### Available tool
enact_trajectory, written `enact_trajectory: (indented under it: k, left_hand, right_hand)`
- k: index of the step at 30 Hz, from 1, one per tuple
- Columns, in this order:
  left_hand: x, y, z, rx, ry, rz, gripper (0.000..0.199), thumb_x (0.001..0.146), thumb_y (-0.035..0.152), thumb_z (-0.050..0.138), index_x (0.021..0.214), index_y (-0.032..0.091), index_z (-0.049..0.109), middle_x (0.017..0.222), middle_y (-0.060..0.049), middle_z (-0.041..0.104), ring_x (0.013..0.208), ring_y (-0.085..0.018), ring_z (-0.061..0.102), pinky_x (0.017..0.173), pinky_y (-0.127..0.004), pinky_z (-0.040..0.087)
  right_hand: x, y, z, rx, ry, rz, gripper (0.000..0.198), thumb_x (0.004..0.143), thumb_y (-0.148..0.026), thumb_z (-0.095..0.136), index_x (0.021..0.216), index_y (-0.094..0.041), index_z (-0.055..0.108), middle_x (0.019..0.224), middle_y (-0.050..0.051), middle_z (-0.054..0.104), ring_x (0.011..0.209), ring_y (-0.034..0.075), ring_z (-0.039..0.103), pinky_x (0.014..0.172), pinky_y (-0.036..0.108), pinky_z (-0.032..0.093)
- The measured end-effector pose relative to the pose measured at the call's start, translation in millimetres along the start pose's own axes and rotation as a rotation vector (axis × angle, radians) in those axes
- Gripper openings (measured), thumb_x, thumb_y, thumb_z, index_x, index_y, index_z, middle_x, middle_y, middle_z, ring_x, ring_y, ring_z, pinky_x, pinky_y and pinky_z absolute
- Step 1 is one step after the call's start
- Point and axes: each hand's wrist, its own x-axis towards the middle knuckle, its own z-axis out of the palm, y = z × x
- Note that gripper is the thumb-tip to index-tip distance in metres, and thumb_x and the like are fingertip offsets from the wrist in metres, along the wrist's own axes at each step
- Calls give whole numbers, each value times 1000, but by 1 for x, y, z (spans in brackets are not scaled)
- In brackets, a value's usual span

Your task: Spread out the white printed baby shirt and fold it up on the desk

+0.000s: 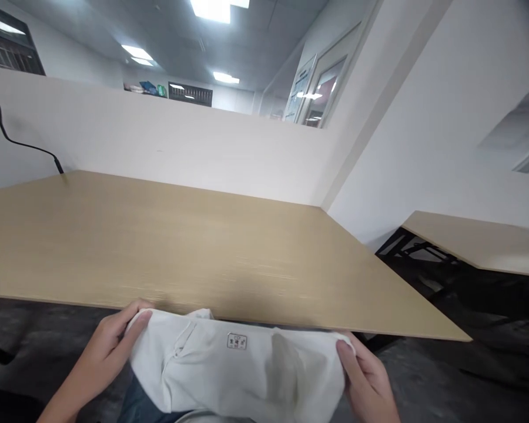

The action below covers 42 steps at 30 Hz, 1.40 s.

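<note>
A white garment (220, 376) is stretched between my two hands just below the table's front edge. Its exact kind cannot be made out. My left hand (114, 341) pinches one upper corner, thumb in front and fingers behind. The opposite upper corner is gripped the same way by my right hand (367, 379). Between them the top edge runs nearly straight. A small dark-framed printed label (237, 341) shows near the middle of that edge. Folds and a seam run down the left part, and a shadow falls on the right part. The garment's lower end leaves the frame.
A light wood table (180, 235) spreads ahead, bordered by a low white partition (194, 147). At the back left a black cable (30, 145) hangs down to the tabletop. Another table (489, 241) with dark legs stands at the right, beyond a white wall.
</note>
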Motion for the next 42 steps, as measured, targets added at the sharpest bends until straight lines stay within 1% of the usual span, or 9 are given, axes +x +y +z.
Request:
enact_trajectory:
  k: [5,9,12,17,19,25,30,33,42]
  left_hand:
    - [37,20,-19,-112,300,-4,42,94,59,55,99,18,65,87,-1,64,79,-15,58,65,-18,47]
    - [97,37,-29,-113,437,25,43,96,58,52,100,17,63,78,2,56,70,-13,52,60,-18,41]
    - [159,34,-26,57,396,60,38,99,50,46,95,16,64,77,1,59,71,-13,54,64,-20,40]
    - [251,-15,13,455,135,32,32,101,36,42,92,15,65,94,-12,73,84,-21,63,73,-27,40]
    - [271,-40,35,551,90,21,32,102,34,40,96,15,65,98,-16,73,87,-23,65,72,-28,39]
    - [297,-88,74,767,45,-85,41,106,37,26,121,19,60,100,-15,74,90,-26,70,74,-31,45]
    - [302,-99,69,802,-17,-84,44,102,40,26,125,21,59,104,-16,74,96,-32,70,79,-39,49]
    - [301,-99,60,740,2,-87,49,99,50,31,130,23,58,108,-15,74,100,-35,69,81,-41,49]
    - [295,-98,47,591,-15,-106,40,89,54,46,90,23,71,99,-9,76,91,-30,67,69,-33,43]
  right_hand:
    - [30,-30,34,-202,100,-309,49,96,-44,57,56,-19,47,53,-2,39,49,11,39,46,22,32]
    - [88,-37,56,-241,260,-425,51,96,-43,57,56,-20,38,57,-3,34,54,10,36,52,23,30]
    - [153,-21,65,-253,287,-311,50,96,-52,52,60,-20,43,58,-3,40,59,12,39,55,24,32]
    - [249,39,69,-490,-169,13,47,91,-49,52,57,-17,53,61,2,58,63,16,50,58,25,35]
    - [272,66,71,-589,-204,135,44,88,-46,55,56,-16,57,60,2,59,60,15,50,57,25,33]
    - [311,116,100,-698,47,84,39,94,-34,47,67,-14,68,70,7,68,65,16,53,60,25,32]
    - [318,128,120,-761,186,59,38,96,-41,47,81,-18,73,86,12,74,74,19,59,64,27,34]
    - [314,130,114,-693,151,0,37,91,-45,53,68,-19,66,75,8,69,68,18,53,62,27,31]
    - [303,134,99,-453,126,-61,32,76,-39,52,53,-22,41,55,-5,38,57,12,39,56,25,26]
